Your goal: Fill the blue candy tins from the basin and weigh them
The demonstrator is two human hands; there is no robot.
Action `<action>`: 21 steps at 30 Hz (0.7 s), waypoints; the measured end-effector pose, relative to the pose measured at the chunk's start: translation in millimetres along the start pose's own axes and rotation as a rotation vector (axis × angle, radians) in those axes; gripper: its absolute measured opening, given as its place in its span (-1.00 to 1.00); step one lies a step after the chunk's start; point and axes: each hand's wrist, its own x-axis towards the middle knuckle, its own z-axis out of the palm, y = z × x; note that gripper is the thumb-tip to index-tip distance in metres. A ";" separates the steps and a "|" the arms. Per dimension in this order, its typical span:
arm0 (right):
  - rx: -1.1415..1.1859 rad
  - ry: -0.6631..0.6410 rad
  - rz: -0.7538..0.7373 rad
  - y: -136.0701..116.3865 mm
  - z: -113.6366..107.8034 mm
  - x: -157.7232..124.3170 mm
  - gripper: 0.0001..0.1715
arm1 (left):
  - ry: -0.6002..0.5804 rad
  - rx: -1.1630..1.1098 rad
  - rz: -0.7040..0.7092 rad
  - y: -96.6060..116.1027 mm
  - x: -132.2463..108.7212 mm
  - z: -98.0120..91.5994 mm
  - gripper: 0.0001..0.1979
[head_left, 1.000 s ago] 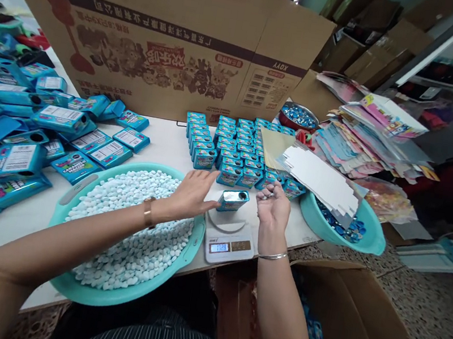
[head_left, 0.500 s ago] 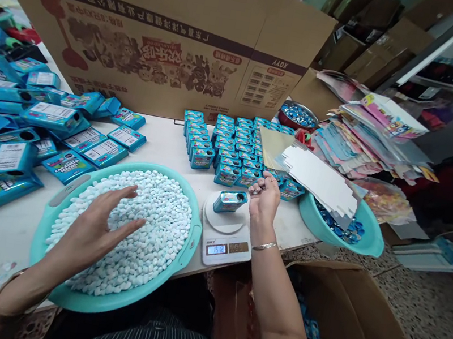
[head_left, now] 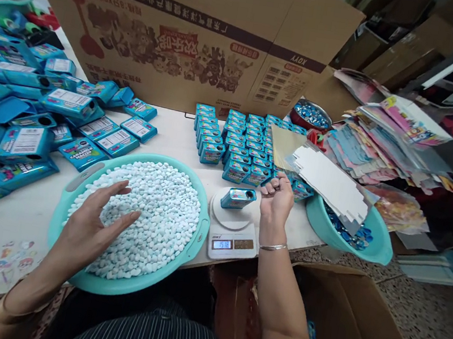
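Rowed boxes (head_left: 236,170) appeared finished, heaped boxes (head_left: 26,143) pending; the scale (head_left: 235,251), at the table's (head_left: 172,132) near edge, carried one. Left hand (head_left: 92,220) spread, empty; right hand (head_left: 276,203) curled, contents indeterminate.

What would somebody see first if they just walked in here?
Probably the big turquoise basin full of pale little pieces, at the front, with the left hand over it. Next, the heap of blue containers on the left. Behind everything on the table stands a huge printed cardboard sheet or box.
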 end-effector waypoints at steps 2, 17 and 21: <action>0.003 0.016 0.014 -3.2 -2.3 1.4 -0.91 | 0.010 0.002 0.024 -1.8 -1.5 1.0 -0.32; 0.095 0.040 0.015 -26.5 -13.3 -0.5 -0.87 | -0.011 -0.001 0.153 0.8 3.3 0.4 -0.40; 0.100 0.056 0.027 -24.6 -15.0 -1.1 -0.83 | -0.100 -0.043 0.295 20.3 20.7 6.6 -0.43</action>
